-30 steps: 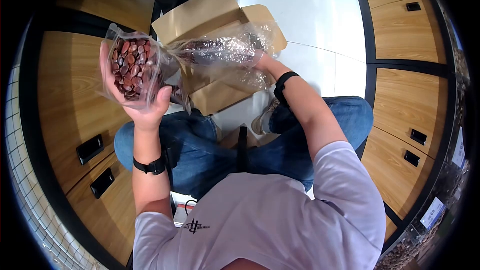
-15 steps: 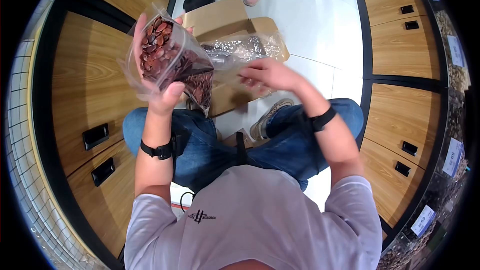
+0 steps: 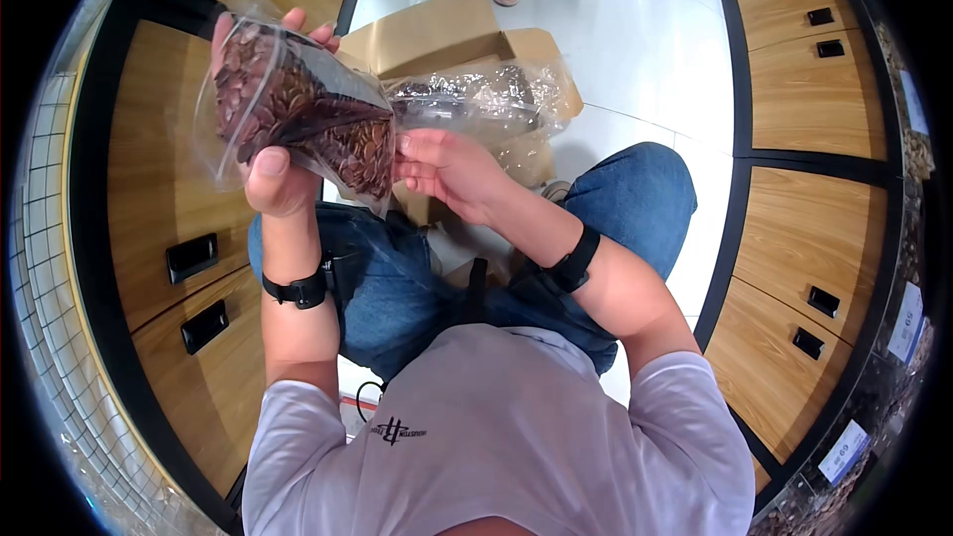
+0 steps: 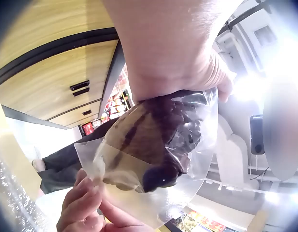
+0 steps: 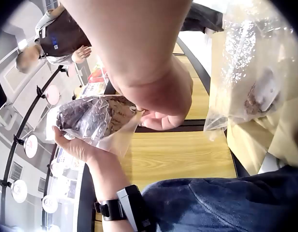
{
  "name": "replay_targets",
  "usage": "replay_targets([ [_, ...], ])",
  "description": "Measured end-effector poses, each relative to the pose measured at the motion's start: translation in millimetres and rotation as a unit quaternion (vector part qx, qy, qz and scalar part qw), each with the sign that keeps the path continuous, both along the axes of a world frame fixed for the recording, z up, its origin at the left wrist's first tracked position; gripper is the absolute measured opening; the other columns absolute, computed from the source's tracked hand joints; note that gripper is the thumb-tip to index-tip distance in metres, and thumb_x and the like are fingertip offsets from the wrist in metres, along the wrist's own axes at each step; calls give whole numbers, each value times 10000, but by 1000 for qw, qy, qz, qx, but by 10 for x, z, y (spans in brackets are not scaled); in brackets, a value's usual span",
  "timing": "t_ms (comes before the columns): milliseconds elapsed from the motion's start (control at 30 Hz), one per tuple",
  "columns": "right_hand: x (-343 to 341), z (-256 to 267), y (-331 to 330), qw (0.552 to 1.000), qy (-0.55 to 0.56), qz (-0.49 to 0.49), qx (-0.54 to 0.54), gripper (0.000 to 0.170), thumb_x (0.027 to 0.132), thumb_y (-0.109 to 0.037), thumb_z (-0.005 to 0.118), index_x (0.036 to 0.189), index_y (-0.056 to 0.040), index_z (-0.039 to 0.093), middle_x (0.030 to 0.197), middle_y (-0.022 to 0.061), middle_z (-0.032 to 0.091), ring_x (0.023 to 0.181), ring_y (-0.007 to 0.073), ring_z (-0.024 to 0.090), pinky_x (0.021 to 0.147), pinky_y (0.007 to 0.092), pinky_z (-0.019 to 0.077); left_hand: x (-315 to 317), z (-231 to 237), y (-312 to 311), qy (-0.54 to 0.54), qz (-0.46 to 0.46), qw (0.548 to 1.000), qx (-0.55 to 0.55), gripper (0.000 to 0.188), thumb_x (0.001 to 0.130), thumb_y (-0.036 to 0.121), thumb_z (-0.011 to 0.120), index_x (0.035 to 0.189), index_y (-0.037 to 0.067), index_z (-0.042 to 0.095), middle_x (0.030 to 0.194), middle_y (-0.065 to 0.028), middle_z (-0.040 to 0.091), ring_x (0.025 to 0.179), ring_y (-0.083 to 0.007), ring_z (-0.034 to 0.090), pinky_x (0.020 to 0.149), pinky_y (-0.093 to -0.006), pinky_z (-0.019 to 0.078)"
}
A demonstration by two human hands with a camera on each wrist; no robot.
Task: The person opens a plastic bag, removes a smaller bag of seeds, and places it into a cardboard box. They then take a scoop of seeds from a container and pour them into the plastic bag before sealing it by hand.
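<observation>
Hiding left fingers (image 3: pixel 296 19) partly: a seed-filled bag (image 3: pixel 298 107).

It's bright in here, cool white light pouring from the ceiling and leaving the floor tiles (image 3: pixel 635 60) pale. Sharp glints pepper the clear plastic wrapping (image 3: pixel 516 104), and the bag of seeds (image 3: pixel 308 104) reads fairly crisp under a softer sheen. Round lamps (image 5: pixel 30 146) show as white discs in the right wrist view; in the left wrist view, a ceiling light (image 4: pixel 250 87) burns out the upper right, beside a smeared, hazy oval. The head view bows the cabinets (image 3: pixel 804 228) into curves, its corners black, the price labels (image 3: pixel 844 452) soft.
</observation>
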State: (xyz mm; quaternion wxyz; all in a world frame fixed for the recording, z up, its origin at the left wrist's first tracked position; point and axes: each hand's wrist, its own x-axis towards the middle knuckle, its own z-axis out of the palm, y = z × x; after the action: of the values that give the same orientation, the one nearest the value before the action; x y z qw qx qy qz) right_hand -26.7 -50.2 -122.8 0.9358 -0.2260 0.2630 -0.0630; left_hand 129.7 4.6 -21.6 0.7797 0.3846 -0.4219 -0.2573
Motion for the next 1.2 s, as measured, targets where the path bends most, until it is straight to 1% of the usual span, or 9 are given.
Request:
replay_targets([
  [33,45,-49,-1,1000,-17,-14,-1,199,984,-203,595,1108,-49,611,979,25,656,865,108,619,757,241,509,1,13,9,-12,3,1000,-7,1131,672,472,793,1536,79,179,1427,-300,405,1232,-422,520,1085,-513,402],
  [67,74,-94,12,999,-34,-29,0,198,982,-207,599,1104,-52,612,983,26,656,856,106,615,745,238,504,-12,25,29,-55,23,998,7,1048,719,560,705,1519,67,240,1437,-285,392,1274,-427,475,1133,-565,312],
  [233,120,-150,82,997,-43,-32,48,172,961,-204,639,1052,-59,621,946,15,646,821,95,597,706,232,487,137,-60,87,-52,30,998,-2,1019,736,590,655,1501,37,273,1442,-300,379,1291,-451,448,1126,-599,298],
  [300,122,-156,73,997,-44,-30,50,166,952,-200,657,1034,-60,622,932,13,640,812,92,592,693,233,482,158,-80,98,-13,40,999,4,1024,724,590,694,1505,71,282,1445,-296,392,1270,-448,481,1090,-555,374],
  [367,80,-131,74,993,-64,1,99,156,935,-193,684,998,-62,626,896,5,624,791,87,582,680,233,470,95,-72,78,-22,51,998,21,1006,732,602,675,1489,50,313,1442,-294,396,1286,-446,467,1094,-562,364],
  [467,101,-206,100,991,-77,7,108,152,930,-197,694,964,-68,623,875,-1,609,770,87,570,675,240,461,96,-121,69,-29,64,997,29,1066,713,643,607,1475,-35,296,1479,-298,339,1342,-445,391,1167,-600,219],
  [733,92,-246,97,986,-79,22,143,169,923,-210,707,937,-70,614,853,-4,602,753,90,560,675,253,459,85,-136,38,-22,78,996,24,1109,702,664,655,1469,-46,285,1474,-318,330,1324,-452,413,1144,-600,253],
  [933,59,-205,98,987,-61,19,148,186,914,-216,722,954,-65,620,858,-10,604,746,81,556,664,243,456,50,-126,34,-25,82,996,38,1087,732,675,577,1502,-23,261,1530,-272,275,1382,-425,339,1180,-595,163],
  [1200,-9,-240,51,991,-44,13,127,175,915,-188,717,989,-55,631,869,-10,617,744,72,556,665,235,460,14,-198,52,-25,41,998,43,1097,727,665,620,1493,-32,258,1526,-265,282,1387,-410,341,1189,-576,165],
])
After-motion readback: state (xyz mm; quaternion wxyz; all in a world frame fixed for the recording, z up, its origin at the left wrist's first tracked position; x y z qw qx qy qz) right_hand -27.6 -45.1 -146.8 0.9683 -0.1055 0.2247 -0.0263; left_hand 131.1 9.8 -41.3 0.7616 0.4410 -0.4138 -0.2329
